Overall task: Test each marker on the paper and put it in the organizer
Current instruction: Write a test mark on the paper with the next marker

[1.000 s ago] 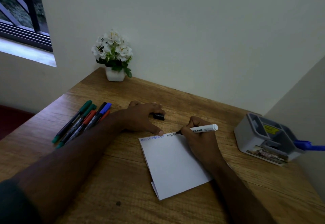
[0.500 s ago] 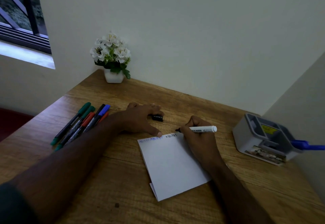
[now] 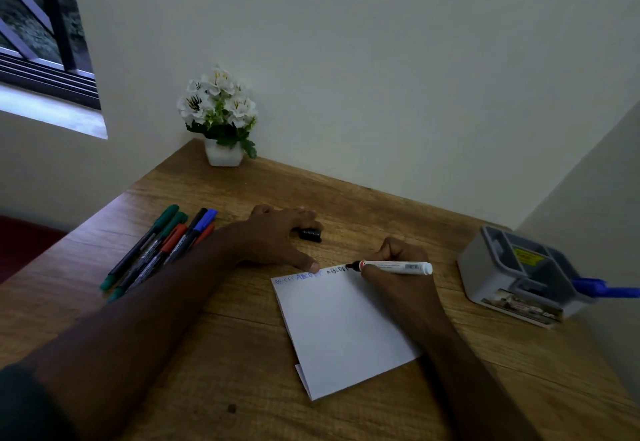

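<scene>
Desk (image 3: 194, 364): wooden, set into a corner; it carries everything named below.
Paper (image 3: 343, 329): folded white sheet at the centre, thin and floppy, so it needs pinning; letters run along its far edge.
Organizer (image 3: 485, 267): grey box at 3 o'clock from the paper, one blue pen (image 3: 604, 289) leaning out of it.
Flower pot (image 3: 223, 156): at 11 o'clock, by the wall.
Left hand (image 3: 277, 238): spread flat, thumb pressing the paper's far left corner.
Right hand (image 3: 405, 274): pinching the white marker.
Spare markers (image 3: 156, 250): a loose bunch at 9 o'clock, well apart from the paper.
White marker (image 3: 394, 266): tip at the paper's 12 o'clock edge; light, stiff and smooth, best taken mid-barrel.
Black cap (image 3: 309, 234): beside the left fingers.
</scene>
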A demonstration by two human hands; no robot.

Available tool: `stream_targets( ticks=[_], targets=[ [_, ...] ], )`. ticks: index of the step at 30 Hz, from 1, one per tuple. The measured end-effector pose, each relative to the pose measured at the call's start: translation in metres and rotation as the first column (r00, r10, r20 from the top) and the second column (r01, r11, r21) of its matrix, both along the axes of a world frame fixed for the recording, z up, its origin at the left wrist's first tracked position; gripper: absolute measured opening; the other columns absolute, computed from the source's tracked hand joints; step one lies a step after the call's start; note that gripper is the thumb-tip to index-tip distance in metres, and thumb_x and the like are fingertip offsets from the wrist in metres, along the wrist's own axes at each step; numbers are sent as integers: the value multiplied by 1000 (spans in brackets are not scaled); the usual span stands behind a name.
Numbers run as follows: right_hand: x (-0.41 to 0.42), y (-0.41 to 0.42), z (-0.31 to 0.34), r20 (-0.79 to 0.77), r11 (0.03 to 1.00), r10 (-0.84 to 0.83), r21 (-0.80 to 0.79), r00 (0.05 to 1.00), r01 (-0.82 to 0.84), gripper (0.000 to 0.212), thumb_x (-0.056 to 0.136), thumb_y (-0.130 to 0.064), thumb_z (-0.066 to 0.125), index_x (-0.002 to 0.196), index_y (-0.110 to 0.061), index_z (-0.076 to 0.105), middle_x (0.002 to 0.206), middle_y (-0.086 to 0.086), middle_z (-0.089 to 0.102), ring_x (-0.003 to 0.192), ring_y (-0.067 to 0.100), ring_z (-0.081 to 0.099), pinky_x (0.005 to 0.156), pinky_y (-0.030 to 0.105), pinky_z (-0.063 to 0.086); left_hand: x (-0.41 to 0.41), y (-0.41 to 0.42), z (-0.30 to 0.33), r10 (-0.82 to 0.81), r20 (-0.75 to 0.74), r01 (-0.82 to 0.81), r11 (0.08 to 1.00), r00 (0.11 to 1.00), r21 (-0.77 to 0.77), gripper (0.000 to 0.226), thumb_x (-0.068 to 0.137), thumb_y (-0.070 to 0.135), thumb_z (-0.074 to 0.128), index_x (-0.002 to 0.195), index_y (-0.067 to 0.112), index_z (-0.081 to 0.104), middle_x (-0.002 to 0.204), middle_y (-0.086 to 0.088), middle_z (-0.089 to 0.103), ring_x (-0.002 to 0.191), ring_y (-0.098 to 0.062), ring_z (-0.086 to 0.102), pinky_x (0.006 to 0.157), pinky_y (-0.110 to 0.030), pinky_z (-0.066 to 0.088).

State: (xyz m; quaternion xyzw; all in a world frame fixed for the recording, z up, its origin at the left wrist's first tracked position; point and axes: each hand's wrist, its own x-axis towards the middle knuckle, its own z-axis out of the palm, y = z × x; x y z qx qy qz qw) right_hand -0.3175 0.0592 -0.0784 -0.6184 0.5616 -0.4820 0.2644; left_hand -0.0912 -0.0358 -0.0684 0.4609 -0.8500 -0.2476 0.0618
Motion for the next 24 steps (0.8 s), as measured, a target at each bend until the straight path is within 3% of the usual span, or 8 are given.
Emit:
stream_targets(
  ticks=[4, 10, 17, 24],
  targets=[
    [0, 0, -2, 10, 1000, 3, 12, 1000, -3, 29, 83, -2, 76, 63, -9, 56, 60, -3, 64, 54, 2, 58, 47, 16, 43, 0, -1, -2, -21, -7, 21, 1000, 1000, -10, 86, 75, 66, 66, 148, 41, 31, 162, 12, 13, 149, -10, 7, 118, -43, -4],
    [0, -3, -3, -23, 1000, 19, -8, 1000, -19, 27, 82, -1, 75, 62, -3, 57, 65, 13, 65, 55, 10, 59, 46, 19, 43, 1, 1, 0, -23, -2, 23, 1000, 1000, -8, 85, 76, 65, 66, 149, 40, 30, 163, 11, 12, 150, -13, 6, 119, -45, -3],
    [-3, -2, -3, 24, 999, -49, -13, 999, 49, 24, 83, -4, 76, 69, 5, 58, 69, 14, 65, 58, 13, 60, 48, 21, 46, 0, 1, 1, -17, 1, 17, 1000, 1000, 4, 86, 76, 65, 67, 149, 40, 30, 163, 10, 11, 150, -13, 6, 120, -45, -4],
    [1, -1, -2, 11, 1000, 24, 5, 1000, -25, 30, 81, -5, 76, 61, -8, 55, 61, 1, 63, 54, 8, 56, 46, 20, 42, 0, 4, 5, -19, -7, 19, 1000, 1000, 6, 84, 77, 62, 67, 149, 39, 30, 163, 10, 11, 150, -12, 6, 118, -42, -5]
  ],
)
